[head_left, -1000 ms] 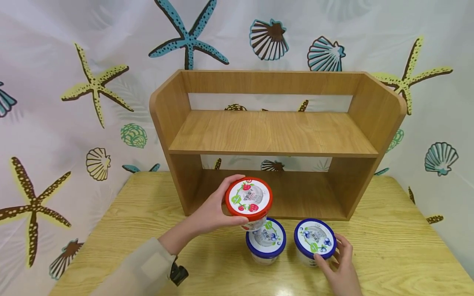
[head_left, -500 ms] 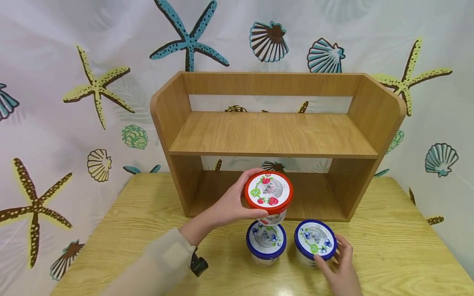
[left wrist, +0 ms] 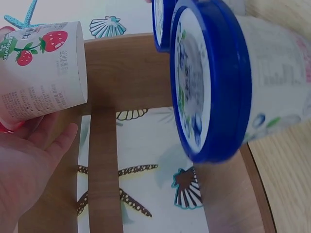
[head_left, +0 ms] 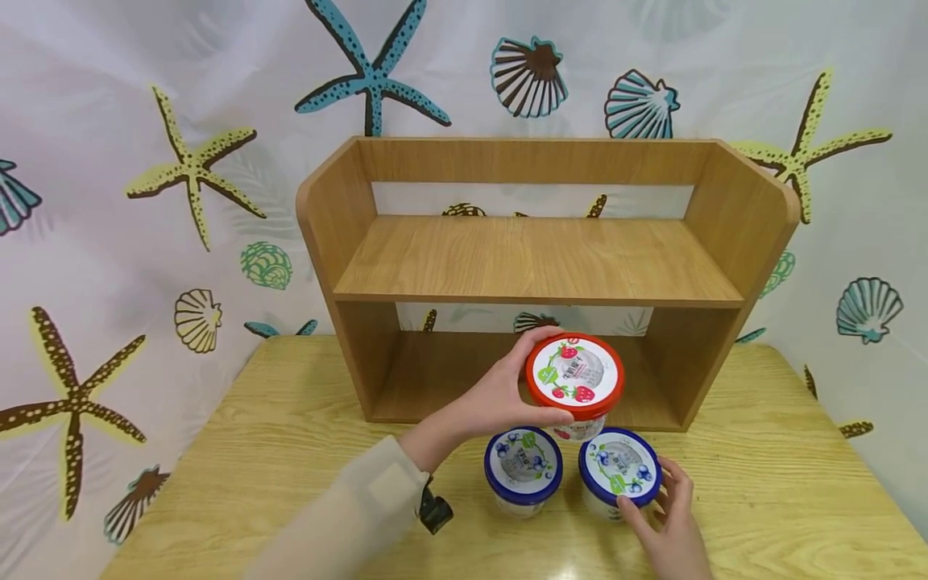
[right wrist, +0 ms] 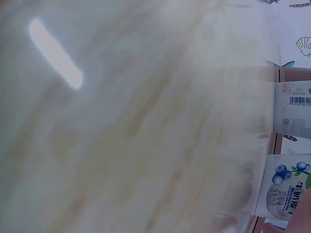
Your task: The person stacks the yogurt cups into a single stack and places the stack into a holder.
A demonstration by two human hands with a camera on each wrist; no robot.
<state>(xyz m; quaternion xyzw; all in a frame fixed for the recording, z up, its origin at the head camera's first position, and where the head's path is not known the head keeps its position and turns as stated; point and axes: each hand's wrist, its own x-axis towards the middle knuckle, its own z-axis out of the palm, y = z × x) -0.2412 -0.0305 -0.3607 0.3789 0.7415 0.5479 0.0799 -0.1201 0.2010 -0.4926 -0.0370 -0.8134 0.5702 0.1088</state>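
My left hand (head_left: 500, 399) grips a red-lidded cup of strawberry milk dessert (head_left: 576, 374), thumb in front and fingers behind its rim. That cup is raised and tilted, ahead of two blue-lidded blueberry cups. One blueberry cup (head_left: 524, 466) stands on the table at the middle. The other blueberry cup (head_left: 619, 467) stands to its right, with the thumb and fingers of my right hand (head_left: 676, 515) around its right side. In the left wrist view the strawberry cup (left wrist: 46, 73) shows its printed side. My right thumb (right wrist: 302, 213) lies against a printed cup (right wrist: 286, 189) in the right wrist view.
A two-tier wooden shelf (head_left: 536, 302) stands at the back of the wooden table (head_left: 290, 451), just beyond the cups. Behind it hangs a white cloth (head_left: 464, 48) printed with starfish and shells. A black camera strap piece (head_left: 435, 511) sits at my left wrist.
My left hand has carried the strawberry cup to the right, from over the middle blueberry cup to near the right one. My right hand and both blueberry cups have stayed in place.
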